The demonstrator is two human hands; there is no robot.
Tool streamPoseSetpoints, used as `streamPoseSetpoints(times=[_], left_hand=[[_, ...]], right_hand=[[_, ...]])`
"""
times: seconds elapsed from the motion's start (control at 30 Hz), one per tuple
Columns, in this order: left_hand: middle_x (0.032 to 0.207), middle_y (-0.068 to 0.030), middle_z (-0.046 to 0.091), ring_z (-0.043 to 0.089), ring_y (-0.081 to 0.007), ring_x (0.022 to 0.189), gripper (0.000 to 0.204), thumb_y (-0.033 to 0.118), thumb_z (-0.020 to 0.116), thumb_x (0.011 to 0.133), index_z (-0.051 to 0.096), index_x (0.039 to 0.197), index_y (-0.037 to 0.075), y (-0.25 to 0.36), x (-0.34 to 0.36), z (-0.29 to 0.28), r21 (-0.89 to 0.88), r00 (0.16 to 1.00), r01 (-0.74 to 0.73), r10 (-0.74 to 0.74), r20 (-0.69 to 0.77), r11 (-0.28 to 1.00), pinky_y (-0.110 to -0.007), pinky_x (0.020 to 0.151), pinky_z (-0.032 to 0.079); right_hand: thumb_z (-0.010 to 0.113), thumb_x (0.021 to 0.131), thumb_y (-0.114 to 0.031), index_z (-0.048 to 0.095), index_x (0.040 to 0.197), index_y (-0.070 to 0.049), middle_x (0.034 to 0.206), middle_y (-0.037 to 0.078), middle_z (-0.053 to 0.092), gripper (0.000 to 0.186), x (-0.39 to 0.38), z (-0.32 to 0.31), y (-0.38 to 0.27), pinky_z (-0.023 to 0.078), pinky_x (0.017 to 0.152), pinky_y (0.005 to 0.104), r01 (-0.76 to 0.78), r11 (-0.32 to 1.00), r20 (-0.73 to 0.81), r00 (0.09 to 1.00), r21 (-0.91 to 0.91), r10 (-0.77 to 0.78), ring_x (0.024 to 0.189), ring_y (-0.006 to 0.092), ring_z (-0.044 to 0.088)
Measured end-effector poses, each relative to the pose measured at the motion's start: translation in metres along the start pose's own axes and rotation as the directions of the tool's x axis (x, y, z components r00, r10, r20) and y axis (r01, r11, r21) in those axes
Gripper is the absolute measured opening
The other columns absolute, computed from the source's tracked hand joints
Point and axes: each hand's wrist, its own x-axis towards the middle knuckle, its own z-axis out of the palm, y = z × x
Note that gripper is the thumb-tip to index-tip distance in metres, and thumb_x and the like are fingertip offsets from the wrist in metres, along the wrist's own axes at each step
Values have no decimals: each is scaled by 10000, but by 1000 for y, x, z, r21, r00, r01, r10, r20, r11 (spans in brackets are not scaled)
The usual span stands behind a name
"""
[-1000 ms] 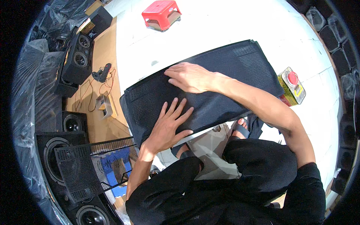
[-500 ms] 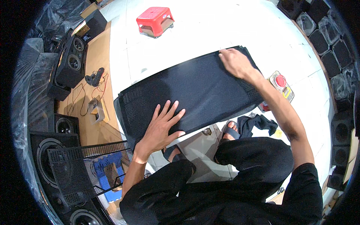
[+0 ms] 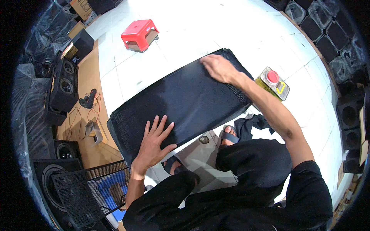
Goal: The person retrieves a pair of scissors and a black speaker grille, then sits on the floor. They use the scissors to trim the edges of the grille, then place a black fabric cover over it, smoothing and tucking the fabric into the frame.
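A black speaker grille panel (image 3: 169, 106) with black cloth stretched over it lies slantwise in front of my knees. Perforated mesh shows through at both of its short ends. My left hand (image 3: 152, 144) rests flat on the cloth near the close left part, fingers spread and the thumb by the near edge. Close to the far right corner, my right hand (image 3: 221, 69) lies palm down on the cloth, slightly blurred, its fingers extended toward the left and bent a little at the tips. Neither hand appears to grasp anything.
A red plastic stool (image 3: 139, 34) stands on the white floor beyond. Right of the panel is a tin with a red cap (image 3: 272, 77). A bare mesh grille (image 3: 79, 196) leans at lower left, near speaker boxes (image 3: 65, 82). A black cloth (image 3: 252, 126) lies by my foot.
The whole view has shifted and turned, so the stool and panel appear farther left. My right hand has slid slightly left over the cloth; my left hand stays flat in place.
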Motion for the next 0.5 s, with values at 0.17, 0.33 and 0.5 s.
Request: streamPoseSetpoints(times=[0.17,0.33,0.5], left_hand=[[1573,-123,314,186,-330,1489,705,499,692,833,510,1423,160,-4,1,3,-16,1000,-10,10,-12,1000,-530,1215,86],[1600,-131,243,150,-340,1495,753,430,722,823,446,1466,150,-3,1,1,-8,1000,-10,10,22,1000,-542,1213,62],[1586,-146,274,194,-340,1484,753,419,738,819,457,1457,134,9,6,-14,-16,998,34,-33,56,999,-537,1210,111]], right_hand=[[418,936,-75,526,943,54,968,247,654,168,-13,-13,30,502,946,464,34,971,-3,999,-238,-35,990,375,637],[462,924,-77,534,902,49,929,233,652,146,-12,-31,24,506,891,485,9,966,-125,991,-260,-43,951,365,644],[614,913,-247,651,1027,74,858,255,688,342,-40,-65,46,526,850,467,-440,867,-176,896,-235,407,884,399,674]])
